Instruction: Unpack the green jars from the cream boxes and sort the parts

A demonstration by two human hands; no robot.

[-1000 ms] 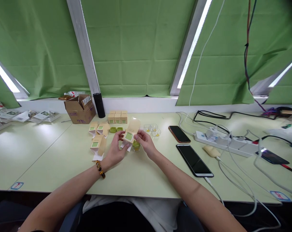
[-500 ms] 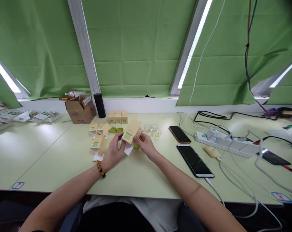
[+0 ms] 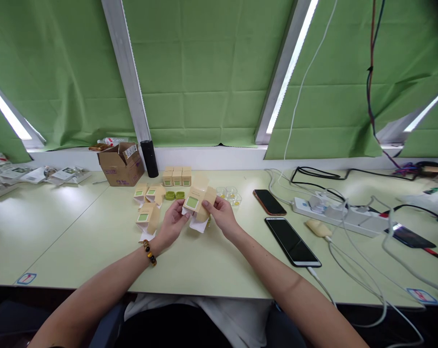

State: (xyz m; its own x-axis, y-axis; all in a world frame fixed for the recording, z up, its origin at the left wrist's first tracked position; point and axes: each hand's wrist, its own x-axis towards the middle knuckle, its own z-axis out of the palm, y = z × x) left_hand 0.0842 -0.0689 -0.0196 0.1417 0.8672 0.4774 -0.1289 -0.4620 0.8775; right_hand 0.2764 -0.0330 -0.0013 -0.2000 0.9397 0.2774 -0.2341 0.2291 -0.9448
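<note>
Above the pale tabletop [image 3: 211,270], between left hand [image 3: 172,223] and right hand [image 3: 221,215], holds a small tan carton [image 3: 195,195], tilted and partly unfolded. Shows on the near face a green square [image 3: 192,203] in a pale border, with faint, unreadable print above. Opens on the right into a plain tan panel [image 3: 210,194], rises at the back to a paler, shiny flap [image 3: 200,182], and hangs down below in a white flap [image 3: 199,225].

Sits just right of the left fingertips, drawn close together on the carton's lower left edge, with the thumb low and the index finger higher along the side; cannot tell the exact hold of the remaining fingers there. Lies pinched on the other side in the right fingers, with the thumb across the tan panel and the rest behind it.

Has near it, to the left, three similar open cartons [image 3: 147,217]; farther back, two green containers [image 3: 170,195] and a row of closed tan boxes [image 3: 177,177]; just beyond the right hand, a cluster of clear cups [image 3: 231,190].
</note>
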